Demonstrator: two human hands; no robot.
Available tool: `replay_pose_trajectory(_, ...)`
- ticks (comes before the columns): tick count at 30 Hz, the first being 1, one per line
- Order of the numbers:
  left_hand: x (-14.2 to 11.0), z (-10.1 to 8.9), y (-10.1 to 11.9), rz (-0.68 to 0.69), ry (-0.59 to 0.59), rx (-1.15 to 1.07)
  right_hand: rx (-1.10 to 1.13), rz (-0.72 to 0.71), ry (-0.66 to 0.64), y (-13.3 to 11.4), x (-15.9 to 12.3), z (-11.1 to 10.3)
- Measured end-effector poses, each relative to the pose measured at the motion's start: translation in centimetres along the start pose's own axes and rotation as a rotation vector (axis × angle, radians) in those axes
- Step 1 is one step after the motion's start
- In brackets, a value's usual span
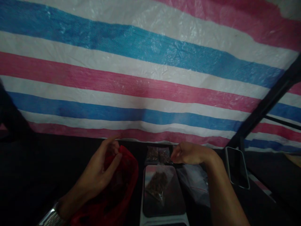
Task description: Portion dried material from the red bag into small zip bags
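Observation:
My left hand (102,168) is over the left rim of a red bag (133,175), its thumb and fingers apart and nothing seen between them. The inside of the bag is too dark to make out. My right hand (188,153) has its fingers curled downward beside two small clear packets (158,154) of brown dried bits; what its fingertips hold, if anything, is hidden. Between my hands, a clear plastic bag of brown dried pieces (157,185) lies on the dark plate of a digital scale (172,210).
Empty-looking clear plastic bags (195,182) lie under my right forearm. A phone (237,168) rests farther right by a dark slanted pole (263,105). Behind the black surface hangs a striped plastic sheet (141,84).

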State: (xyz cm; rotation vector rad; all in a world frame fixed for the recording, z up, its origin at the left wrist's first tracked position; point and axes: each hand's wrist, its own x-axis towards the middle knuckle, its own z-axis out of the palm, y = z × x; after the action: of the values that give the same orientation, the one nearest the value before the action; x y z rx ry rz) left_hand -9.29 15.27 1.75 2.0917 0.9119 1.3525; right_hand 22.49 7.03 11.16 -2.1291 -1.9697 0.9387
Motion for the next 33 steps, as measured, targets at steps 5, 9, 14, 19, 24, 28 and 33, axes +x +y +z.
replay_pose_trajectory(5,0.0,0.2,-0.3,0.052,-0.014,0.082,-0.031,-0.011,-0.054,-0.7,0.7,0.3)
replay_pose_trajectory(9,-0.1,0.1,-0.3,0.058,-0.015,0.101,-0.055,-0.003,-0.08,-1.2,1.0,0.5)
replay_pose_trajectory(14,0.0,-0.2,-0.2,0.053,0.023,0.092,-0.076,-0.008,-0.104,-2.1,1.5,1.2)
replay_pose_trajectory(19,0.1,-0.5,0.1,0.031,0.013,0.092,-0.058,-0.024,-0.117,-2.3,2.2,1.8)
replay_pose_trajectory(24,0.3,-0.5,0.9,-0.011,0.051,0.04,0.027,-0.081,-0.08,-2.9,1.6,1.7)
replay_pose_trajectory(28,0.3,-0.4,2.0,-0.138,-0.002,-0.062,0.132,-0.195,-0.031,-4.9,-0.3,1.5)
replay_pose_trajectory(33,-0.2,-0.2,4.0,-0.308,-0.222,-0.184,0.332,-0.421,0.118,-8.2,-1.9,2.3)
